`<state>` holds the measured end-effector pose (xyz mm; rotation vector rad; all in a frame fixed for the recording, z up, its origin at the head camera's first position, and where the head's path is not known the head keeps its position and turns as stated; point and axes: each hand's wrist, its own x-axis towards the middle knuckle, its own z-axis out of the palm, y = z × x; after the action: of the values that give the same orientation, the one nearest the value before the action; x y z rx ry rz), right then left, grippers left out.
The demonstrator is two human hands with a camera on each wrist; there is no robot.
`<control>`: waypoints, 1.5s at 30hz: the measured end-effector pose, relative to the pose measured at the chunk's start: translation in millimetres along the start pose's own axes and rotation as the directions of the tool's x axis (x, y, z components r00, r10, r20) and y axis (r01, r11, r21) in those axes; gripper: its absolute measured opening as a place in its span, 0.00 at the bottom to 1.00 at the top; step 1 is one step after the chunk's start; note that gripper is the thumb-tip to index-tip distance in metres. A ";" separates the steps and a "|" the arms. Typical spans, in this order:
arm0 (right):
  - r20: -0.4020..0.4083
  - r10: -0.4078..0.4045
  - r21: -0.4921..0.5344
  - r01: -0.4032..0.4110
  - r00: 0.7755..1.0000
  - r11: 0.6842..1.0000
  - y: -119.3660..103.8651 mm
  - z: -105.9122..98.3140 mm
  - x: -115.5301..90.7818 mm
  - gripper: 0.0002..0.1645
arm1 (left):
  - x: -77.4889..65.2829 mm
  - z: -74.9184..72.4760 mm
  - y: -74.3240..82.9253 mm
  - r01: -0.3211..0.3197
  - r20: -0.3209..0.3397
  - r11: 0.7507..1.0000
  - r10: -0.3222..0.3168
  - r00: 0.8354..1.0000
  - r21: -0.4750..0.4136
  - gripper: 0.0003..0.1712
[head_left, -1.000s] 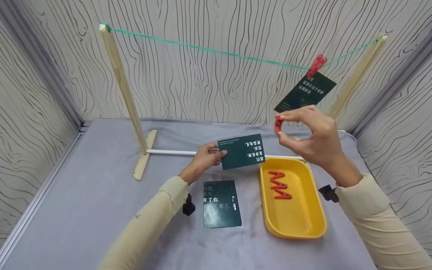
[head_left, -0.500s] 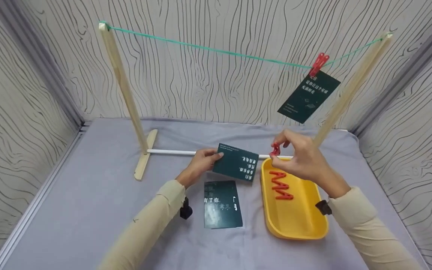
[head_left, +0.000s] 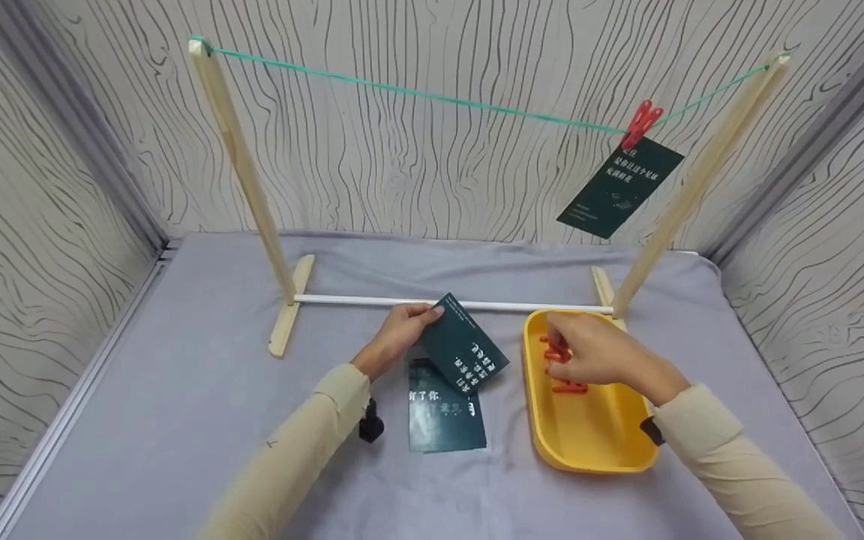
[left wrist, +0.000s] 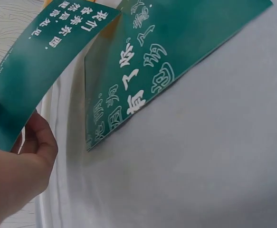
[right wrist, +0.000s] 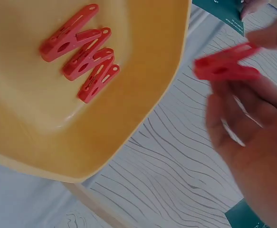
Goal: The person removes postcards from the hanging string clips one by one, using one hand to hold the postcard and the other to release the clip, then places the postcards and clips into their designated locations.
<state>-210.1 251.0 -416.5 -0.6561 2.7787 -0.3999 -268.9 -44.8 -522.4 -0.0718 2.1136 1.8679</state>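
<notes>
My left hand (head_left: 396, 337) pinches a dark green card (head_left: 468, 346) with white writing by one corner, thumb on top. The card tilts and overlaps a small stack of similar cards (head_left: 443, 429) lying on the cloth. In the right wrist view, my right hand (right wrist: 257, 118) holds a red clothespin (right wrist: 224, 67) between thumb and fingers, by its handle ends. From the head view that hand is over the far part of a yellow tray (head_left: 589, 463), its fingers covering part of the pegs. Three red clothespins (right wrist: 71, 33) lie in a row inside the tray.
A wooden stand with a left post (head_left: 241, 165) and right post (head_left: 694, 195) carries a green string (head_left: 417, 94). Near its right end a red clothespin (head_left: 640, 126) holds a hanging green card (head_left: 619, 191). A white rod (head_left: 372, 301) joins the posts' feet.
My right hand has come down from below the hanging card to the tray, bringing the clothespin. My left hand has turned its card clockwise and lowered it over the stack.
</notes>
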 end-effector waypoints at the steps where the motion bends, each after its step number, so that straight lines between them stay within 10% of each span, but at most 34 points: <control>1: 0.057 0.018 -0.011 -0.018 0.998 1.000 -0.5 1.2 1.3 0.17 | -0.2 0.2 -0.6 0.000 -0.004 1.000 0.000 1.000 0.014 0.17; 9: 0.387 0.142 -0.080 -0.120 0.911 0.990 -4.8 10.5 9.3 0.15 | -2.6 0.4 -6.6 0.040 0.017 0.994 -0.042 0.999 0.102 0.18; 21: 0.469 0.205 -0.116 -0.171 0.859 0.978 -6.6 23.1 2.4 0.15 | -5.9 -4.5 -9.8 0.073 0.127 0.970 -0.104 0.986 0.230 0.17; 45: 0.437 0.155 -0.118 -0.115 0.886 0.986 -4.7 53.0 -9.6 0.14 | -17.5 -1.0 -13.7 -0.065 0.249 0.908 -0.044 0.968 0.414 0.16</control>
<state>-183.6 240.6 -462.4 -0.4929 2.3905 -0.0789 -249.2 -50.7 -530.7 0.2642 2.2770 1.3018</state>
